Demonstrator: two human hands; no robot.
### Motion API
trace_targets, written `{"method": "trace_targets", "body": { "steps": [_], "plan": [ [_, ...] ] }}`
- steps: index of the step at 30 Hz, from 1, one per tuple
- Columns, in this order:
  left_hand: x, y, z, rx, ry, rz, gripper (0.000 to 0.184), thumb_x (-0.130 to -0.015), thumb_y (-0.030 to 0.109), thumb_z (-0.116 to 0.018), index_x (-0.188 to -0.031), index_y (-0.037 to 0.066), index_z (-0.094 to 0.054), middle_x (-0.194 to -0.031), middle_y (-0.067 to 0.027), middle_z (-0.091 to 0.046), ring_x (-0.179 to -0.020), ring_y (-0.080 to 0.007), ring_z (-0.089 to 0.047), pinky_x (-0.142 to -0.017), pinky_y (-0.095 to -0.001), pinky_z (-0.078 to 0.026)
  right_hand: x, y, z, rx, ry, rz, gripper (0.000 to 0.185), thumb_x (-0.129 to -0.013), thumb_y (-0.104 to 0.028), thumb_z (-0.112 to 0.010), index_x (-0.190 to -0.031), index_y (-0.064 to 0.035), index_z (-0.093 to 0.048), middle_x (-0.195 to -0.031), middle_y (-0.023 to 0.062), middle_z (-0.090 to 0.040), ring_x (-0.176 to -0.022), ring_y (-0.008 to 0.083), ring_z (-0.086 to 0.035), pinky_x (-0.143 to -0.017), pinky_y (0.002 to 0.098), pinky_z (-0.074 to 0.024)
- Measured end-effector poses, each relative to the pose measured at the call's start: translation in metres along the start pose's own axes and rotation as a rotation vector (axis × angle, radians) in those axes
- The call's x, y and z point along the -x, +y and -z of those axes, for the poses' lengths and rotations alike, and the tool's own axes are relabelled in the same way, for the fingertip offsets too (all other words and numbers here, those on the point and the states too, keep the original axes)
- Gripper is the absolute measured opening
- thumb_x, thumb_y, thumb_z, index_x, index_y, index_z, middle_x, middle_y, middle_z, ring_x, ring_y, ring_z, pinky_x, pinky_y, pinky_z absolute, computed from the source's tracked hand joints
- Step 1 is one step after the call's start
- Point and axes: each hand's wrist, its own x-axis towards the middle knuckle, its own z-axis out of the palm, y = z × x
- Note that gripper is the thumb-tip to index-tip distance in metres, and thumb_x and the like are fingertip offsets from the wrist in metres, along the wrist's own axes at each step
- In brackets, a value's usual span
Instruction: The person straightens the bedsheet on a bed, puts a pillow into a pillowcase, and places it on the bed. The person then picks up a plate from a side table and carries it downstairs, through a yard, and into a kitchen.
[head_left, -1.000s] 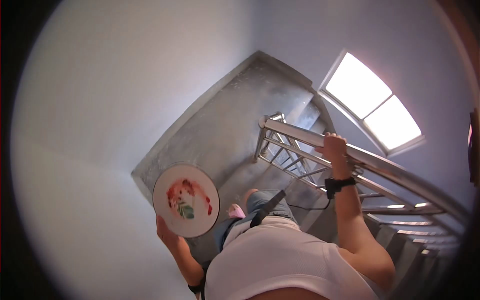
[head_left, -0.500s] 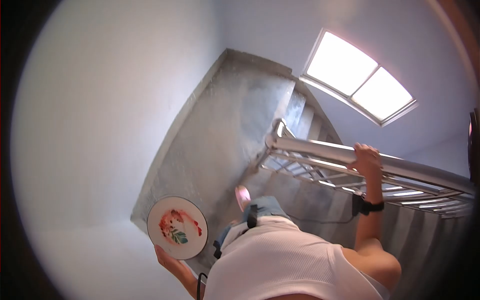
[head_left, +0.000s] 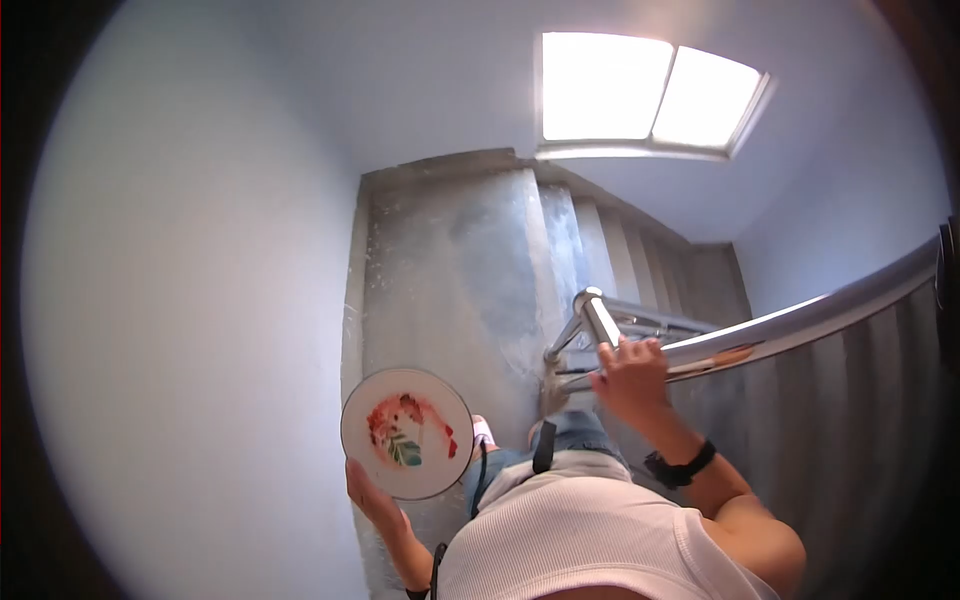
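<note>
A round white plate or lid (head_left: 385, 470) with a red and green design is held at its lower left edge by my left hand (head_left: 372, 492), whose fingers are partly hidden beneath it. My right hand (head_left: 634, 378) rests on a metal handrail (head_left: 601, 322) near its end post, fingers wrapped over the rail. A black band with a small device (head_left: 684, 467) is round my right wrist.
A grey landing (head_left: 440, 270) lies ahead, with steps (head_left: 615, 240) beside it beyond the railing. More steps (head_left: 800, 400) show at the right. A pale wall (head_left: 200, 300) stands at the left, and a bright window (head_left: 605, 88) above.
The view has turned, so the landing and window have shifted. My right hand has come nearer the rail's end post. The plate stays in my left hand.
</note>
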Motion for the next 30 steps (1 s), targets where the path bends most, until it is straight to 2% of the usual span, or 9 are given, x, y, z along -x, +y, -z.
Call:
{"method": "trace_targets", "body": {
  "steps": [5,8,12,13,16,25,27,29,30],
  "plan": [
    [0.058,0.06,-0.01,-0.001,-0.249,-0.001,0.037,-0.093,0.03,-0.043,-0.11,-0.001,-0.054,-0.106,-0.0092,-0.057,-0.101,-0.0183,-0.052,-0.089,-0.0317,-0.039,0.133,0.086,0.156,-0.017,0.252,-0.133,0.021,-0.072,-0.019,-0.061,-0.089,-0.0067,-0.062,-0.093,0.0103,-0.061,-0.084,0.0247,-0.057,-0.081,0.0401,-0.0405],
    [-0.041,0.094,0.018,-0.103,-0.344,0.112,0.038,-0.095,0.03,-0.04,-0.11,-0.002,-0.054,-0.105,-0.0089,-0.057,-0.098,-0.017,-0.052,-0.088,-0.0295,-0.038,0.101,-0.002,0.227,0.125,0.248,-0.086,0.015,-0.074,-0.016,-0.058,-0.084,-0.0057,-0.061,-0.091,0.0091,-0.063,-0.081,0.0226,-0.058,-0.079,0.0392,-0.0406],
    [-0.044,0.157,0.021,-0.14,-0.506,0.019,0.04,-0.095,0.029,-0.039,-0.103,-0.008,-0.053,-0.097,-0.0124,-0.058,-0.088,-0.0191,-0.05,-0.082,-0.0282,-0.039,0.145,-0.016,0.305,0.208,0.226,-0.167,0.011,-0.075,-0.013,-0.056,-0.082,-0.0051,-0.059,-0.088,0.008,-0.064,-0.078,0.0208,-0.06,-0.08,0.038,-0.0405],
    [-0.124,0.04,0.056,-0.128,-0.491,0.037,0.04,-0.095,0.029,-0.039,-0.101,-0.007,-0.054,-0.095,-0.0117,-0.058,-0.086,-0.0191,-0.05,-0.081,-0.0285,-0.04,0.131,-0.098,0.222,0.245,0.219,-0.134,0.01,-0.076,-0.013,-0.054,-0.081,-0.0052,-0.059,-0.088,0.0077,-0.064,-0.08,0.0203,-0.061,-0.08,0.0376,-0.0405],
    [-0.163,-0.021,0.068,0.03,-0.569,0.128,0.041,-0.095,0.029,-0.038,-0.106,-0.007,-0.053,-0.101,-0.0129,-0.057,-0.092,-0.0196,-0.051,-0.084,-0.029,-0.039,0.165,-0.175,0.204,0.331,0.221,-0.16,0.012,-0.075,-0.012,-0.05,-0.08,-0.0056,-0.058,-0.09,0.0073,-0.064,-0.082,0.0195,-0.061,-0.08,0.0372,-0.0404],
    [-0.203,-0.036,0.075,0.115,-0.861,0.119,0.052,-0.094,0.033,-0.04,-0.125,-0.009,-0.042,-0.126,-0.0168,-0.047,-0.116,-0.0228,-0.045,-0.097,-0.0303,-0.033,0.299,-0.354,0.236,0.549,0.084,-0.395,0.021,-0.075,-0.016,-0.041,-0.084,-0.0041,-0.056,-0.093,0.009,-0.062,-0.09,0.0212,-0.059,-0.084,0.0391,-0.0391],
    [-0.199,-0.03,0.073,0.101,-0.858,0.098,0.053,-0.094,0.033,-0.04,-0.127,-0.009,-0.04,-0.128,-0.0169,-0.046,-0.118,-0.0226,-0.044,-0.098,-0.0301,-0.033,0.302,-0.395,0.24,0.542,0.045,-0.495,0.016,-0.078,-0.013,-0.045,-0.085,-0.0042,-0.056,-0.087,0.0083,-0.061,-0.086,0.0219,-0.059,-0.083,0.039,-0.0394],
    [-0.201,-0.016,0.072,0.1,-0.882,0.133,0.053,-0.094,0.034,-0.04,-0.125,-0.009,-0.041,-0.125,-0.0154,-0.048,-0.114,-0.0216,-0.047,-0.096,-0.0299,-0.034,0.291,-0.419,0.222,0.503,-0.038,-0.919,0.012,-0.077,-0.011,-0.055,-0.087,-0.0045,-0.057,-0.082,0.0077,-0.06,-0.081,0.0227,-0.058,-0.082,0.0387,-0.0395],
    [-0.204,-0.019,0.072,0.098,-0.904,0.133,0.053,-0.094,0.034,-0.04,-0.125,-0.009,-0.041,-0.125,-0.0154,-0.048,-0.114,-0.0216,-0.047,-0.096,-0.0299,-0.034,0.28,-0.426,0.212,0.482,0.125,-0.936,0.016,-0.076,-0.011,-0.062,-0.09,-0.0045,-0.058,-0.08,0.0079,-0.06,-0.077,0.0253,-0.057,-0.076,0.0387,-0.0417]
  ]
}}
